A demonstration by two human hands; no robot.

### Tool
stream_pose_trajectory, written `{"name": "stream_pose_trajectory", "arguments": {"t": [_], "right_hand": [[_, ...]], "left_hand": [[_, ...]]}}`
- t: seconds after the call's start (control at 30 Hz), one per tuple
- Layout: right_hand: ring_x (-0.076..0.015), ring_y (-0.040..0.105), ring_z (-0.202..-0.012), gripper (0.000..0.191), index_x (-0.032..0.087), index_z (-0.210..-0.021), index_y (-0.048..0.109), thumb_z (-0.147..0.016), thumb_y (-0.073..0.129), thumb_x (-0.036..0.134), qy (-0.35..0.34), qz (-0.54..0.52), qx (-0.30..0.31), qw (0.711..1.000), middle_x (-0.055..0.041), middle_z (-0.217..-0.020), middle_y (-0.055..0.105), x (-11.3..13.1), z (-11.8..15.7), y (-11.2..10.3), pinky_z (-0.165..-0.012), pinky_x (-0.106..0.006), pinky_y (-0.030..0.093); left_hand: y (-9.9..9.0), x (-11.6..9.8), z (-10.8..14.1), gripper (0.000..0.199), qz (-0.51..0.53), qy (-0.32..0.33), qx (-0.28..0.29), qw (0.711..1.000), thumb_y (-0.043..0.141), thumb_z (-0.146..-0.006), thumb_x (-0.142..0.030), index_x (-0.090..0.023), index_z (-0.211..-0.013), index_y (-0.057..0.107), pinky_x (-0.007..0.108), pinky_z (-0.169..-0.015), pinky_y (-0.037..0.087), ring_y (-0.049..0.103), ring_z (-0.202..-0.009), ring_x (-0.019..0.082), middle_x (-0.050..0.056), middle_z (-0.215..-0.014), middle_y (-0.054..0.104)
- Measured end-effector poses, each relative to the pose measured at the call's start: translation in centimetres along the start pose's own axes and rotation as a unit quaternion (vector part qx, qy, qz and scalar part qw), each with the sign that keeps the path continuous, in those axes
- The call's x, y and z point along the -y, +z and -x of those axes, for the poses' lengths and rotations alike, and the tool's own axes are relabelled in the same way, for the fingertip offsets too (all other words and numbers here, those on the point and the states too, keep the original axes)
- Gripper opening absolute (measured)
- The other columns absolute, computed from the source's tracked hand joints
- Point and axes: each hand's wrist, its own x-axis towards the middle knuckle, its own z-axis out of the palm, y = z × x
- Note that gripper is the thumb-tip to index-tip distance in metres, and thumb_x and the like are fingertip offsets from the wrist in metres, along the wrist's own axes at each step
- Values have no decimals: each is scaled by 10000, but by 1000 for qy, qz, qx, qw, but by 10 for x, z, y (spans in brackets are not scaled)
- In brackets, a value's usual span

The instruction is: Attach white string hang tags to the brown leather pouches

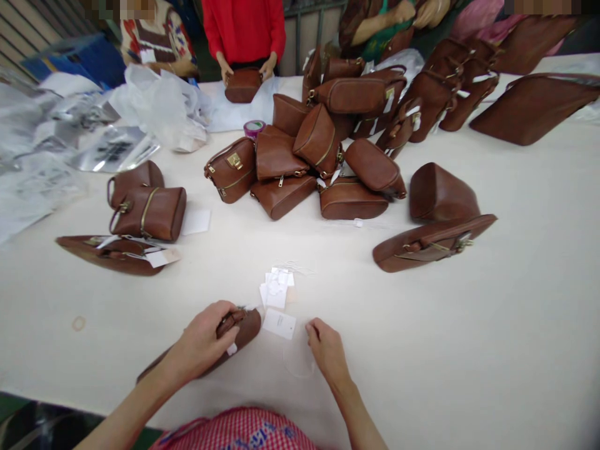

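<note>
A brown leather handbag point(249, 330) lies on the white table close to me, slanting up to the right. My left hand point(210, 340) is closed on its handle, and the forearm covers much of the bag. To the right, my right hand point(325, 347) has its fingers pinched together just above the table. A thin pale string point(297, 375) curves beside those fingers; whether they grip it is too fine to make out. Between my hands lies a white tag point(279, 324) with small print. A small pile of white tags point(277, 284) with strings sits just beyond it.
Brown bags point(281, 156) are heaped across the table's middle and far right. Two stand nearer on the right point(434, 244), several at left point(150, 215). Clear plastic wrapping point(159, 103) covers the far left, near a purple tape roll point(254, 128). A person in red point(244, 31) holds a pouch opposite.
</note>
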Motion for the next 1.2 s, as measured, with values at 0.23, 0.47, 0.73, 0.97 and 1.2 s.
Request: {"name": "stream_pose_trajectory", "arguments": {"t": [0.23, 0.47, 0.73, 0.97, 1.2], "right_hand": [[-211, 632, -804, 180, 202, -919, 626, -862, 457, 178, -28, 45, -12, 999, -71, -907, 655, 7, 11, 15, -732, -300, 459], [-205, 616, -848, 189, 214, -994, 579, -817, 591, 150, -98, 159, -21, 982, -40, -936, 614, 8, 27, 26, -692, -283, 466], [-211, 572, -765, 115, 220, -867, 589, -813, 683, 181, -130, 307, -52, 941, -35, -839, 634, -4, 45, 56, -626, -302, 366], [-214, 562, -697, 195, 197, -762, 592, -859, 530, 40, -98, 322, -82, 938, -49, -755, 618, -21, 45, 40, -620, -324, 332], [-165, 584, -756, 198, 209, -937, 596, -867, 498, 52, -113, 267, -80, 954, -25, -868, 614, -19, 41, 24, -645, -269, 379]], "left_hand": [[11, 5, 10, 291, -78, 104, -116, 985, 473, -816, -201, -169, -1085, 577, 451, -915, 500, 587, -1043, 270, 118, -1118, 642], [83, -24, 24, 481, -88, 296, -21, 951, 384, -775, 24, -164, -1189, 542, 298, -968, 493, 576, -1105, 189, 88, -1205, 636], [136, -31, -63, 297, -204, 127, 46, 970, 370, -837, -21, -124, -1031, 571, 449, -892, 466, 546, -1060, 298, 159, -1099, 602], [140, -21, -66, 195, -190, 100, 52, 975, 542, -820, -97, -157, -1005, 553, 423, -947, 417, 526, -1087, 284, 132, -1094, 602], [149, -5, -55, 107, -112, 46, 54, 991, 524, -847, -180, -178, -918, 604, 356, -900, 453, 611, -1026, 247, 104, -1010, 684]]}}
